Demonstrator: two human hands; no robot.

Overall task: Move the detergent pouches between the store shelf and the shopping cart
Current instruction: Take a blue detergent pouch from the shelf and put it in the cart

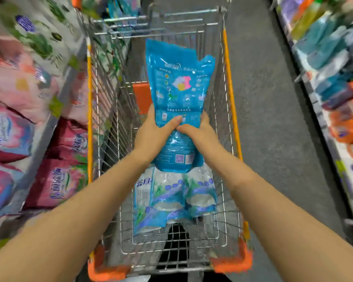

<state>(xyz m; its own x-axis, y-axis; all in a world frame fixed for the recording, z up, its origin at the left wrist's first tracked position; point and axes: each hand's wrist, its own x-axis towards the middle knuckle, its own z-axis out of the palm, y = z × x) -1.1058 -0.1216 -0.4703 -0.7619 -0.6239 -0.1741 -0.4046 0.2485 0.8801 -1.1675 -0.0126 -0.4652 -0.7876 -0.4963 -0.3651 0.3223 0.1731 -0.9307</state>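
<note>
A blue detergent pouch (178, 86) hangs lengthwise over the wire shopping cart (230, 94), held in both hands around its lower half. My left hand (154, 133) grips its left side with the thumb across the front. My right hand (200, 132) grips its right side, thumb meeting the left one. Under it, on the cart's floor near me, lie white-and-blue detergent pouches (175, 198) side by side. The store shelf (49, 127) on the left carries pink and red pouches (57, 182) and white-green ones (39, 37).
The cart has orange rails and orange corner bumpers (230, 261), and an orange panel (142, 96) at its far floor. A grey aisle floor (273, 119) runs right of the cart. Another shelf (334, 78) of blue and orange packs lines the right edge.
</note>
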